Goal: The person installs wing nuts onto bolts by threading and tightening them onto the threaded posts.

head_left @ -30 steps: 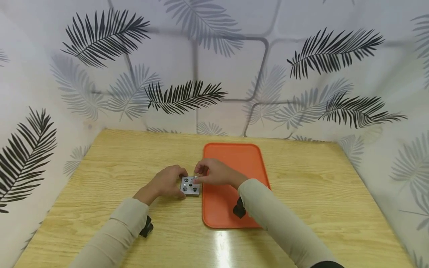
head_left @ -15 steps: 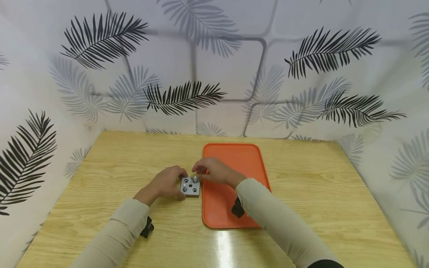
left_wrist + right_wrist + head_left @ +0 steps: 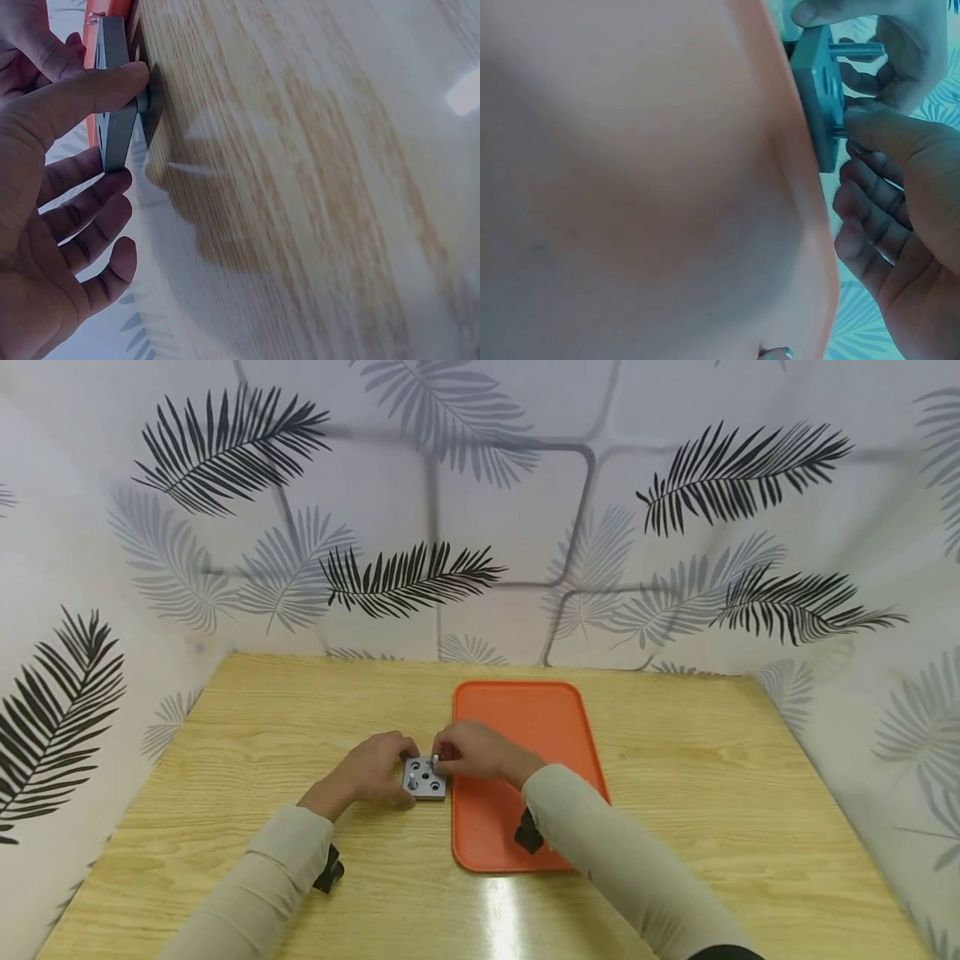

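Note:
A square metal plate [image 3: 422, 792] with several round holes lies on the table, against the left edge of an orange tray [image 3: 517, 702]. My left hand [image 3: 375, 768] grips the plate from the left, thumb on the near edge and fingers on the far edge. One bolt [image 3: 412, 782] stands upright in the plate's near left corner, its threaded shank [image 3: 861, 50] showing in the right wrist view. At the far right corner, my right hand [image 3: 480, 752] pinches a second upright bolt [image 3: 436, 760] between thumb and fingertips. The fingers partly hide this bolt.
The tray lies under my right forearm. A small shiny metal piece [image 3: 777, 353] shows on the tray at the bottom of the right wrist view. A leaf-patterned backdrop [image 3: 480, 527] rises behind the wooden table [image 3: 697, 760].
My right hand's fingers came off the bolt at the far right corner half a second ago, and now pinch it again. The left hand and the plate stay in place.

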`<state>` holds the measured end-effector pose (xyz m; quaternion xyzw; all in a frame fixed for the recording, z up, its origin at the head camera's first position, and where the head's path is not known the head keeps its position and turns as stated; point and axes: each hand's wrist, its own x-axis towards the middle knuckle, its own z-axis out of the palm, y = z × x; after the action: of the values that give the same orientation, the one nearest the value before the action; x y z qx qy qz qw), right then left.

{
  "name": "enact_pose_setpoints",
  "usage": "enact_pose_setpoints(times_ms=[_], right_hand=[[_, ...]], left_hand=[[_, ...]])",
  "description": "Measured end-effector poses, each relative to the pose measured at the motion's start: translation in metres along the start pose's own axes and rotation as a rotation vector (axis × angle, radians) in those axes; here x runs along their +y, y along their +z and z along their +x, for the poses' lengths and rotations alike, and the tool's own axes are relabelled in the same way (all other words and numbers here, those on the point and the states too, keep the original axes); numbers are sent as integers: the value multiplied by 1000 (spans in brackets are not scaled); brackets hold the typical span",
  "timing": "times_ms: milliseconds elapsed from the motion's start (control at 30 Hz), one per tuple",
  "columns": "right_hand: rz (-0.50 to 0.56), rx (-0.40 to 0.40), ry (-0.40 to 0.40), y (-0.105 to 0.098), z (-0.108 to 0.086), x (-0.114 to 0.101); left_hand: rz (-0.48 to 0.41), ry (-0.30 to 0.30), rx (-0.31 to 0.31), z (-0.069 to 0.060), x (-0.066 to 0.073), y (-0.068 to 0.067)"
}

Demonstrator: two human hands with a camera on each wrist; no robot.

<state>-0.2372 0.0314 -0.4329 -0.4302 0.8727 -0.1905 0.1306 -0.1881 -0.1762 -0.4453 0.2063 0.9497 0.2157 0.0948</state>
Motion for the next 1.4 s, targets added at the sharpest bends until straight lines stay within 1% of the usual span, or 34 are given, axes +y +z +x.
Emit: enact_pose_setpoints(times_ms=[67, 133, 200, 267, 300, 367, 467, 600, 700, 867, 1000, 1067, 1167, 1267, 1333, 1400], right_hand=[[26, 10, 17, 2, -3, 2], [88, 17, 40, 2, -6, 3], [165, 26, 51, 0, -6, 4], [205, 37, 51, -2, -5, 5], [206, 37, 44, -4, -3, 5], [175, 27, 31, -6, -2, 5], [125, -10, 16, -7, 1, 4], [108, -62, -4, -5, 3, 2], [82, -72, -29, -4, 4, 1], [29, -53, -42, -4, 4, 0], [15, -50, -21, -3, 2, -1], [26, -58, -2, -4, 1, -1], [73, -53, 19, -6, -1, 2], [116, -8, -4, -9, -1, 5], [99, 26, -40, -9, 0, 5], [74, 40, -61, -10, 0, 4]], left_hand=[[-1, 16, -3, 0, 1, 1], [-2, 19, -3, 0, 1, 2], [-1, 9, -2, -1, 0, 1], [0, -6, 1, -2, -1, 0], [1, -11, 3, -2, -2, 0], [1, -9, 1, -2, -2, 0], [0, 6, -1, -1, -1, 0], [-7, 5, 3, -1, 0, 0], [-9, 4, 3, 0, 1, -1], [-9, -1, 8, 0, 1, -2], [-10, -10, 4, -1, 1, -2], [-17, -15, -3, -1, 2, -2], [-16, -17, -6, 0, 2, -2], [-6, -18, 0, 0, 0, -2], [6, -9, 7, 0, 0, -1], [9, -3, 11, 0, -1, -1]])
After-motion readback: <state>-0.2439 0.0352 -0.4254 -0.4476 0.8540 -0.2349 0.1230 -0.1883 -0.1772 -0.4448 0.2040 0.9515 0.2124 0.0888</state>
